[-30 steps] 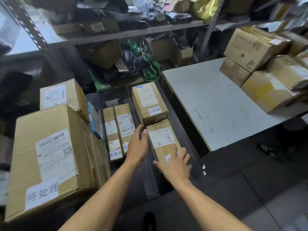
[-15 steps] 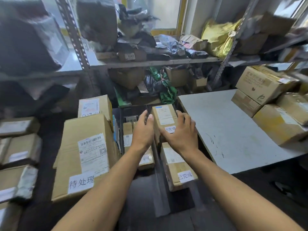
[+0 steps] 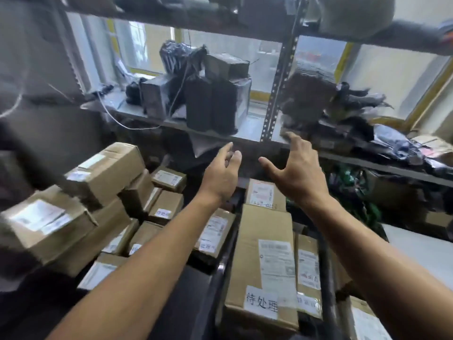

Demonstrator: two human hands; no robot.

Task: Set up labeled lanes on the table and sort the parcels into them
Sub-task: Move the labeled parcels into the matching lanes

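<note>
A metal shelving rack (image 3: 275, 94) with perforated uprights stands before a row of windows (image 3: 149, 47) framed in yellow. Pale, hazy daylight comes through the glass and leaves whatever sits on the shelves dark against it. One grey shelf board (image 3: 247, 130) runs across the middle, another crosses above, and at the right edge shows a strip of white desk (image 3: 421, 249).

Single wide-angle head cam, looking forward and a bit down. Faces the shelf (image 3: 250, 130) and the window (image 3: 152, 47) behind it, fairly near, with boxes (image 3: 259, 229) right up close along the bottom.
</note>
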